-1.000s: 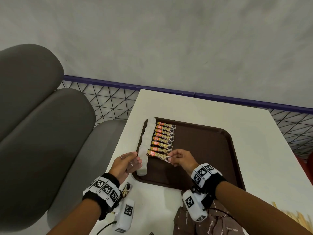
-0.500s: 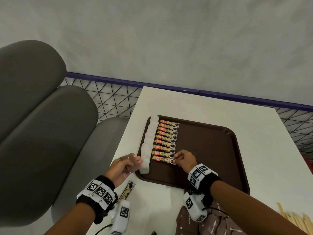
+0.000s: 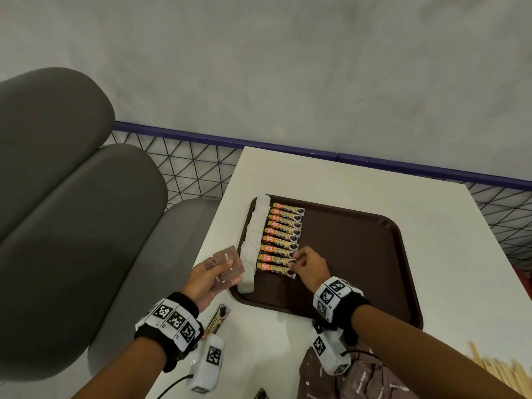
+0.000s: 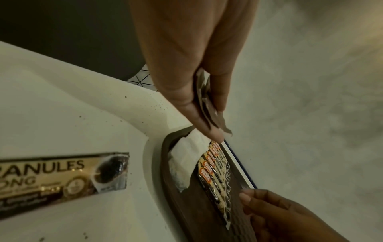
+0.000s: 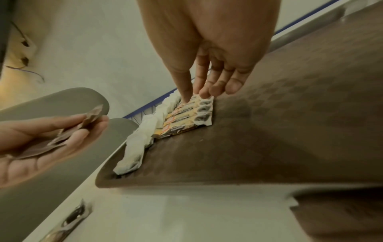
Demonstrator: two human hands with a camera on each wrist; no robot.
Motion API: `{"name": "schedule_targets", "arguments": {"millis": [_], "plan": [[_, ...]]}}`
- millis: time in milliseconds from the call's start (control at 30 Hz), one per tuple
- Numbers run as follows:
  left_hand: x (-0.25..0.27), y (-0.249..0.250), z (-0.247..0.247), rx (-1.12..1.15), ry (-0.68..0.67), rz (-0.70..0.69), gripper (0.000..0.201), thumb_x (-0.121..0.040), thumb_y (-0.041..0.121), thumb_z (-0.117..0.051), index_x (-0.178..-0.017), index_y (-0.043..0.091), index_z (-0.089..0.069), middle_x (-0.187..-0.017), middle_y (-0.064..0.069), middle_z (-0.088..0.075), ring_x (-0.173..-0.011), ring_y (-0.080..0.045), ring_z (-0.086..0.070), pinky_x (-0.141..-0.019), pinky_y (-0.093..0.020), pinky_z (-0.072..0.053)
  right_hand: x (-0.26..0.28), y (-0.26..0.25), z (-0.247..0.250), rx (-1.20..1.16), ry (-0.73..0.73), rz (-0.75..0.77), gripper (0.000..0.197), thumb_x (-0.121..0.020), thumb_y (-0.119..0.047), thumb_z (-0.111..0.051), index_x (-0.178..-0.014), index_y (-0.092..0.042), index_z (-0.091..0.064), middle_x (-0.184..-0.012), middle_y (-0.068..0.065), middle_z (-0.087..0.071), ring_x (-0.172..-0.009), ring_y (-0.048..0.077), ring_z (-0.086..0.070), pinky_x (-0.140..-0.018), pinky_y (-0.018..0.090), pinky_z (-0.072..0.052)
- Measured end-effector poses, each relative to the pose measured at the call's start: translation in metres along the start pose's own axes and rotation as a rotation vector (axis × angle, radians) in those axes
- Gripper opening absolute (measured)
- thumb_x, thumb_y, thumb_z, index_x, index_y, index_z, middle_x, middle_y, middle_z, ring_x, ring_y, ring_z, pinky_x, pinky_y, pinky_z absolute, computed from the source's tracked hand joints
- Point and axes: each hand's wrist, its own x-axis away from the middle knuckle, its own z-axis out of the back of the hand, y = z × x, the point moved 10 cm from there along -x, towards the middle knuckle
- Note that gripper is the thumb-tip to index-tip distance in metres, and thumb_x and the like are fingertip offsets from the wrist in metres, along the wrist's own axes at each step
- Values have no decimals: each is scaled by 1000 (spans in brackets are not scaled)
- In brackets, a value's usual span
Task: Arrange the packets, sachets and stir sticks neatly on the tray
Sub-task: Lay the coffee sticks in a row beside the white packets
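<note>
left hand point(image 3: 207, 279) palm-up just off the tray's left edge, thumb and fingers pinching a small fanned stack of brown sugar sachets point(image 3: 227, 264); right hand point(image 3: 309, 266) over the tray, fingertips point(image 5: 204, 93) down on the right ends of the nearest coffee sticks point(image 3: 275, 267), fingers bent but not wrapped round anything; can't tell if it pinches the foil or just presses it.

coffee sticks sit in a tidy column, side by side, along the left part of the brown tray point(image 3: 359, 254); column of white packets point(image 3: 252, 240) runs just left of them against the tray's left rim; rest of tray bare.

off tray: one loose coffee stick point(image 3: 218, 319) on the white table point(image 3: 331, 180) near the left wrist; pile of brown sachets point(image 3: 362, 381) at the near edge below the right wrist; wooden stir sticks point(image 3: 501, 367) at far right, well apart from tray.
</note>
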Motion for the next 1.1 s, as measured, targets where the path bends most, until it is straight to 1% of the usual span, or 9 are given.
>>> {"name": "schedule_targets", "arguments": {"millis": [133, 333, 467, 533, 633, 733, 800, 967, 1100], "plan": [[5, 4, -8, -12, -27, -21, 25, -88, 1, -58, -112, 5, -61, -106, -17, -66, -98, -31, -63, -71, -34, -60, 5, -23, -10, -40, -40, 75, 10, -85, -14, -62, -86, -16, -53, -80, 3, -54, -75, 15, -54, -69, 23, -46], [15, 2, -18, -82, -67, -38, 25, -87, 4, -59, -111, 7, -61, -104, -14, -68, -98, -29, -64, -78, -36, -57, 24, -57, -29, -135, -124, 197, 4, -90, -14, -56, -86, -15, -56, -77, -11, -53, -74, 3, -50, -65, 11, -39], [27, -5, -25, -106, -99, -38, 19, -86, 3, -60, -103, 9, -64, -98, -12, -69, -87, -23, -67, -73, -32, -57, 42, -65, -40, -183, -188, 261, 5, -93, -19, -53, -90, -16, -55, -75, -13, -51, -72, 1, -49, -64, 5, -39], [28, -4, -29, -125, -121, -43, 20, -86, 4, -61, -105, 9, -65, -100, -13, -68, -85, -20, -68, -75, -32, -57, 44, -68, -44, -228, -220, 262, 5, -92, -19, -54, -88, -17, -56, -75, -12, -52, -72, 2, -49, -66, 5, -40], [33, -7, -41, -165, -187, -36, 24, -88, 8, -59, -111, 8, -64, -106, -15, -68, -90, -22, -68, -74, -31, -59, 47, -67, -48, -253, -260, 250, 3, -90, -20, -57, -87, -19, -56, -77, -6, -53, -76, 10, -49, -72, 20, -43], [35, -11, -47, -186, -215, -8, 28, -90, 13, -58, -116, 4, -61, -109, -19, -67, -93, -24, -68, -75, -32, -59, 51, -68, -50, -256, -301, 247, 14, -91, -16, -56, -102, -7, -55, -77, -3, -52, -67, 7, -48, -59, 13, -42], [35, -15, -48, -171, -214, 19, 31, -91, 15, -57, -119, 3, -59, -113, -21, -65, -99, -27, -66, -80, -36, -58, 54, -67, -50, -263, -328, 236, 14, -91, -14, -56, -103, -7, -52, -77, 2, -54, -63, 8, -50, -53, 10, -41], [37, -17, -60, -152, -259, 35, 34, -94, 26, -52, -122, 8, -58, -112, -15, -65, -107, -26, -63, -94, -41, -51, 54, -68, -48, -391, -371, 191, 25, -90, -10, -56, -114, -6, -48, -79, 6, -62, -68, 12, -59, -56, 19, -47], [44, -31, -71, -262, -301, 58, 37, -96, 34, -46, -127, 17, -54, -114, -10, -65, -106, -20, -63, -95, -36, -49, 63, -55, -44, -558, -404, 77, 37, -85, -1, -61, -119, -4, -47, -72, 4, -63, -58, 8, -60, -52, 19, -48]]}}
